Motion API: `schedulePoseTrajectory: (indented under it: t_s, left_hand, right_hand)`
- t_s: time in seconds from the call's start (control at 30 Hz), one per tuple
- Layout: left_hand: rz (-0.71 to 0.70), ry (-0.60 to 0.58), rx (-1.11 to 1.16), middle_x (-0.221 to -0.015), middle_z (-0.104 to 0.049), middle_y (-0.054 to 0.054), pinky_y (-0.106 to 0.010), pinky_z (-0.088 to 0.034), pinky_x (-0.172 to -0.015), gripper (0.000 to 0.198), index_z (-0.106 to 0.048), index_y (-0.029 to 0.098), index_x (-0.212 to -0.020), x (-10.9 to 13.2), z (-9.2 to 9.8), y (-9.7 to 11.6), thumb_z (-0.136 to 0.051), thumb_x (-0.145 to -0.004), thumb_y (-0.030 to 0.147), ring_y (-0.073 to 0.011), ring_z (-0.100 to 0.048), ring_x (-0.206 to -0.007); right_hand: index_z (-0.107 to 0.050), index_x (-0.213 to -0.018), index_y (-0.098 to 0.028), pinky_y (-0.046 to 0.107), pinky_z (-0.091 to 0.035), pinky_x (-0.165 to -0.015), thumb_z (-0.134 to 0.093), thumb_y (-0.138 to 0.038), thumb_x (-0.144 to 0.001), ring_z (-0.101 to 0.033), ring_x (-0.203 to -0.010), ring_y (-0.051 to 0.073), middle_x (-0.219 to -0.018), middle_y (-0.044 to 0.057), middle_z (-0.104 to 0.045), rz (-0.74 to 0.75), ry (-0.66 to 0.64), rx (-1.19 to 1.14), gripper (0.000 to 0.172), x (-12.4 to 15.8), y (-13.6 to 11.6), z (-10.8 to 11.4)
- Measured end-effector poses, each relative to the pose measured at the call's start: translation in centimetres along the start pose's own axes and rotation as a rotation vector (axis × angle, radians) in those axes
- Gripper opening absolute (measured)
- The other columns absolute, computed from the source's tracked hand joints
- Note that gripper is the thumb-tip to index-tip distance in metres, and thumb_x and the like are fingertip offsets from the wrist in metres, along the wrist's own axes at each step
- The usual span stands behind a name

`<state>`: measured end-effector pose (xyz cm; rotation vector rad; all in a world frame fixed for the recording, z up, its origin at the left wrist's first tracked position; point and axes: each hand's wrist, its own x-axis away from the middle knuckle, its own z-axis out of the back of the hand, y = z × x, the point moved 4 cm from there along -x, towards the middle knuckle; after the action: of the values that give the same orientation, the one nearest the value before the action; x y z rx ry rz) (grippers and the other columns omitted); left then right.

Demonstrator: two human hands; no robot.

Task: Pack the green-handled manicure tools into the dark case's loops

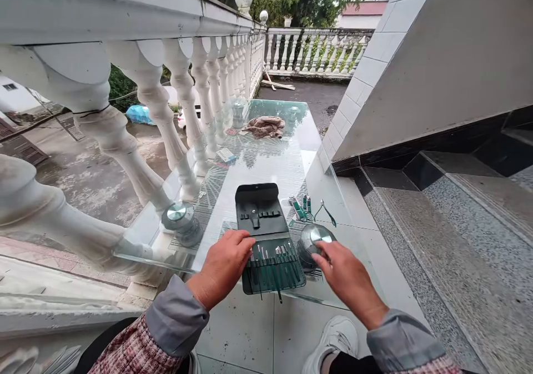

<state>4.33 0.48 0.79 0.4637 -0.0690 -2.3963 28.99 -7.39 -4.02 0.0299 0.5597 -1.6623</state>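
Note:
An open black tool case (266, 235) lies on a glass table (270, 157) in front of me. Its near half holds several thin green-handled tools (277, 263) under elastic loops. My left hand (222, 265) rests on the case's near left corner, fingers curled onto its edge. My right hand (347, 277) hovers just right of the case, fingers bent, with a thin tool seemingly between the fingertips. A few loose green tools (302, 207) and a small pair of nippers (325, 212) lie on the glass to the right of the case.
A white balustrade (166, 85) runs along the table's left side. Round metal table mounts (180, 218) sit under the glass. A crumpled cloth (264, 126) and a small box (227, 155) lie farther back. Granite steps (437, 224) rise on the right.

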Motion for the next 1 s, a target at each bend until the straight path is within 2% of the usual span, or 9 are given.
schedulePoseTrajectory:
  t_s: [0.17,0.33,0.47,0.6,0.7,0.77,0.83,0.93,1.0]
  left_hand:
    - [0.013,-0.087,-0.109,-0.101,-0.061,-0.007,-0.032,-0.051,-0.072,0.01,-0.059,0.019,-0.092,0.0,-0.6,0.1,-0.052,-0.087,0.013,-0.021,-0.056,-0.091]
    - [0.015,-0.176,-0.154,-0.1,-0.06,-0.007,-0.032,-0.05,-0.07,0.01,-0.058,0.018,-0.092,-0.3,-1.0,-0.2,-0.052,-0.087,0.011,-0.0217,-0.055,-0.091]
    - [0.03,-0.22,-0.138,-0.101,-0.059,-0.007,-0.032,-0.05,-0.072,0.01,-0.057,0.018,-0.095,-0.4,-1.3,-0.6,-0.053,-0.087,0.013,-0.0214,-0.055,-0.092]
    - [0.032,-0.219,-0.08,-0.102,-0.059,-0.006,-0.033,-0.05,-0.078,0.011,-0.057,0.018,-0.097,-0.2,-1.6,-1.1,-0.055,-0.087,0.016,-0.0209,-0.055,-0.094]
    - [0.018,-0.205,-0.055,-0.104,-0.059,-0.006,-0.033,-0.05,-0.079,0.012,-0.057,0.018,-0.098,0.1,-1.5,-1.2,-0.057,-0.086,0.016,-0.021,-0.055,-0.095]
    - [0.007,-0.194,-0.039,-0.106,-0.059,-0.007,-0.034,-0.05,-0.078,0.012,-0.057,0.018,-0.098,0.2,-1.4,-1.1,-0.057,-0.086,0.017,-0.0212,-0.054,-0.095]
    - [-0.015,-0.173,-0.011,-0.108,-0.058,-0.007,-0.034,-0.05,-0.079,0.011,-0.057,0.018,-0.098,0.3,-1.2,-0.9,-0.056,-0.087,0.017,-0.021,-0.054,-0.096]
    - [-0.04,-0.145,0.016,-0.108,-0.058,-0.007,-0.034,-0.05,-0.081,0.009,-0.057,0.018,-0.097,0.6,-1.0,-0.8,-0.054,-0.088,0.017,-0.0204,-0.054,-0.097]
    - [-0.037,-0.145,0.011,-0.105,-0.059,-0.006,-0.033,-0.05,-0.081,0.008,-0.057,0.018,-0.095,0.8,-1.0,-0.9,-0.054,-0.088,0.018,-0.02,-0.054,-0.096]
  right_hand:
    - [-0.063,-0.106,-0.023,0.034,-0.046,-0.063,-0.048,-0.047,-0.088,-0.055,-0.079,0.022,-0.084,0.007,-0.059,0.074,0.003,0.013,0.034,1.7,-0.9,0.8]
    - [-0.061,-0.111,-0.019,0.041,-0.045,-0.085,-0.039,-0.046,-0.091,-0.053,-0.101,0.025,-0.107,0.011,-0.062,-0.077,0.072,0.002,0.041,-1.4,2.7,1.6]
    - [-0.062,-0.109,-0.012,0.047,-0.04,-0.093,-0.04,-0.043,-0.088,-0.049,-0.111,0.031,-0.116,0.019,-0.06,-0.174,0.086,0.128,0.044,-4.4,5.5,-0.2]
    - [-0.062,-0.11,-0.012,0.048,-0.039,-0.095,-0.039,-0.038,-0.087,-0.049,-0.114,0.03,-0.117,0.019,-0.06,-0.147,0.022,0.096,0.042,-6.1,5.9,-2.4]
    - [-0.059,-0.115,-0.011,0.05,-0.037,-0.099,-0.038,-0.037,-0.087,-0.045,-0.121,0.031,-0.122,0.019,-0.057,-0.093,0.095,0.064,0.043,-6.0,4.2,-1.8]
    - [-0.057,-0.119,-0.01,0.05,-0.038,-0.098,-0.039,-0.037,-0.089,-0.045,-0.121,0.031,-0.122,0.02,-0.057,-0.006,0.184,0.017,0.044,-5.2,1.9,-0.5]
    - [-0.056,-0.12,-0.015,0.049,-0.042,-0.095,-0.042,-0.034,-0.09,-0.052,-0.113,0.028,-0.116,0.016,-0.061,0.105,0.228,-0.062,0.038,-3.6,-1.0,0.7]
    - [-0.058,-0.116,-0.021,0.043,-0.047,-0.09,-0.05,-0.023,-0.088,-0.059,-0.099,0.023,-0.101,0.01,-0.066,0.401,0.19,-0.218,0.029,-0.6,-5.4,1.2]
    - [-0.059,-0.113,-0.021,0.039,-0.05,-0.084,-0.053,-0.016,-0.086,-0.06,-0.092,0.02,-0.095,0.008,-0.066,0.536,0.118,-0.28,0.029,1.2,-7.1,0.9]
